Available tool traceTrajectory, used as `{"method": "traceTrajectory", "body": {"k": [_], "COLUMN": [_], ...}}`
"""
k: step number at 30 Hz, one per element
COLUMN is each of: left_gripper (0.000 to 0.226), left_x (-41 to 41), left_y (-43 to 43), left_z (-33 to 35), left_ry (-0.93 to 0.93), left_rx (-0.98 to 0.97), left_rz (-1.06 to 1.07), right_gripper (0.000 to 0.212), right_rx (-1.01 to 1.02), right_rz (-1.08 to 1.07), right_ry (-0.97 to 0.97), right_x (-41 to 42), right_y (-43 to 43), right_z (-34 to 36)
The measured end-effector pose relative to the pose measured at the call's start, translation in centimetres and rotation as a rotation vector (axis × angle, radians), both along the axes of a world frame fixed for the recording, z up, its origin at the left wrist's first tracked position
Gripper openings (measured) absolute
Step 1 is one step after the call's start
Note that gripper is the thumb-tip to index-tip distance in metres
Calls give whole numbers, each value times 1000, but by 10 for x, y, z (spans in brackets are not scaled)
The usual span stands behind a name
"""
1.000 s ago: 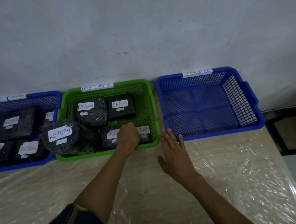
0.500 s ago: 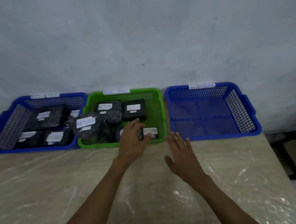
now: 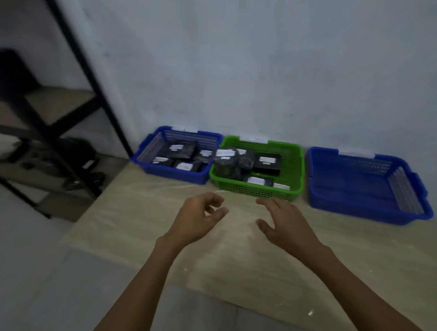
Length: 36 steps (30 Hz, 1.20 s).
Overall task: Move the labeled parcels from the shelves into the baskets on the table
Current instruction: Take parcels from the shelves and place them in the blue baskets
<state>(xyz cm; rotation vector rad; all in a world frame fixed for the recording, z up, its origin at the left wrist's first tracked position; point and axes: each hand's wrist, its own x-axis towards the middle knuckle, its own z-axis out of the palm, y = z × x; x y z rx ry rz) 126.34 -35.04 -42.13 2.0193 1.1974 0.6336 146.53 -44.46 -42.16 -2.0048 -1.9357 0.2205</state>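
— So, how many baskets stand on the table?

— Three, in a row along its far edge against the wall: a left blue basket, a green basket in the middle and a right blue basket. Four parcels lie in the left one, and five, as far as the blur allows, in the green.

— And the person's hands?

— Two, both bare, over the table just near of the green basket. A second ago the left hand rested on a parcel at that basket's near edge. Now it is off, fingers loosely curled round nothing. The right hand is relaxed and spread, also empty.

— Anything else different?

— The view has drawn back, and a black metal shelf rack shows at the far left.

— Materials?

— The baskets are mesh plastic. Crinkled black film wraps the parcels, each with a white label too blurred to read. One round parcel sits among boxy ones. The table is pale wood grain under a clear sheet.
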Motion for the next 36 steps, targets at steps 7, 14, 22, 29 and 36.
{"method": "traceTrajectory", "body": {"k": [7,14,22,29,36], "left_gripper": [21,17,9,12,9], "left_x": [-154,-343,-493,-596,-692], "left_y": [-20,-18,36,134,241], "left_z": [37,47,52,19,-2], "left_ry": [-8,-29,-54,-34,-6], "left_rx": [81,97,9,-73,-122], "left_rz": [119,156,208,309,339], "right_gripper": [48,47,47,49,50], "right_rx": [66,104,6,-78,-191], "right_rz": [157,177,202,214,234], "right_ry": [-31,43,96,154,155], "right_x": [-147,-317,-459,-559,-656], "right_y": [2,26,89,212,320], "right_z": [17,18,26,-6,-25]}}
